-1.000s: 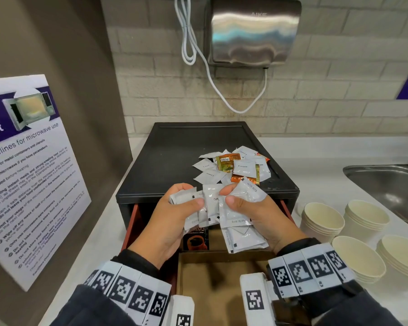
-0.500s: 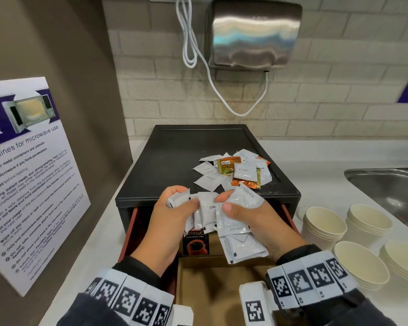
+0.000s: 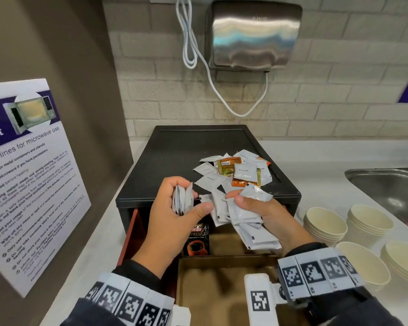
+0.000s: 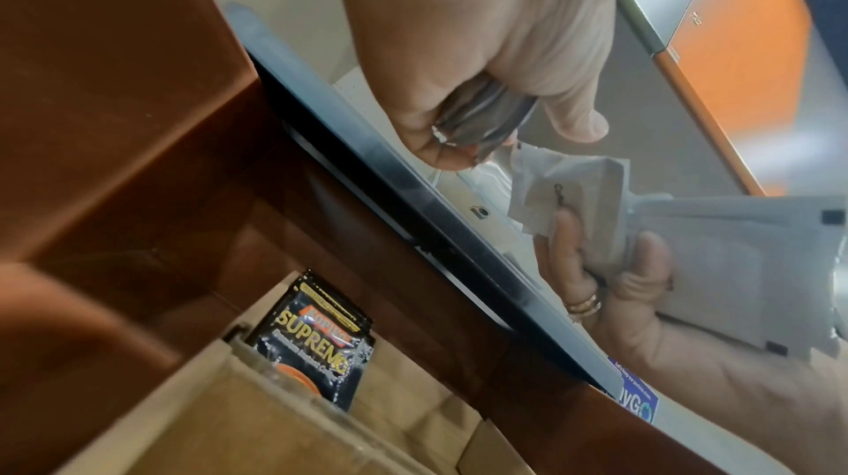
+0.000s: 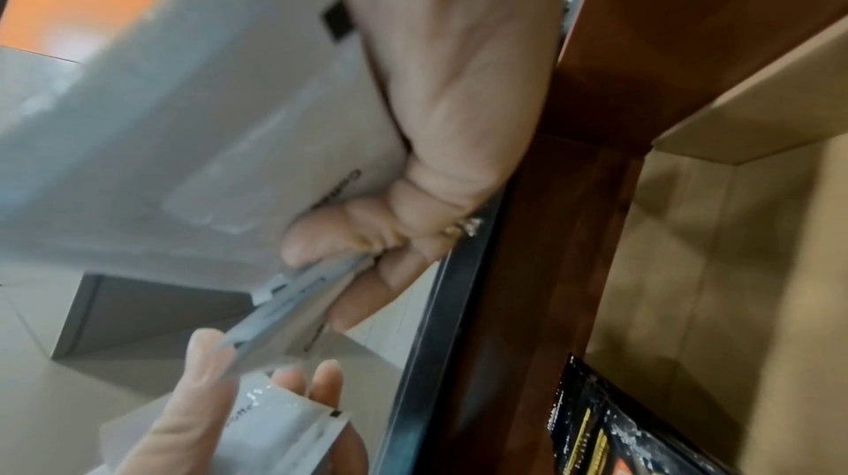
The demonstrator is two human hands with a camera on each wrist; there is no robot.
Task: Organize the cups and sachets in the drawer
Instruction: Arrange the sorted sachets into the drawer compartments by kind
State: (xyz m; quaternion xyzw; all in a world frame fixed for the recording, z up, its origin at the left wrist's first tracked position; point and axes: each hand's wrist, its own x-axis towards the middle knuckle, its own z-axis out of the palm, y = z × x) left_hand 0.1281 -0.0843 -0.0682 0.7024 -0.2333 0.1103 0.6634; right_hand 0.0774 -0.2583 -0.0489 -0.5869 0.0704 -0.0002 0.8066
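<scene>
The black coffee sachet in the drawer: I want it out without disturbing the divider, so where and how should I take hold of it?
Pinch the coffee sachet by its top edge, coming straight down from above. It stands upright in the drawer against the cardboard divider, its lower part hidden behind that, so only the top edge sticks up free. It is thin and flat, so thumb and fingers probably belong on its two faces.

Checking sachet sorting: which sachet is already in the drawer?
The black coffee sachet, upright in the open drawer; the others are white, held in hands or piled on top.

Dark sleeves (image 3: 375,311); white wristbands (image 3: 316,271) printed with black square markers; seemingly gold rings (image 4: 583,304) on one hand.
</scene>
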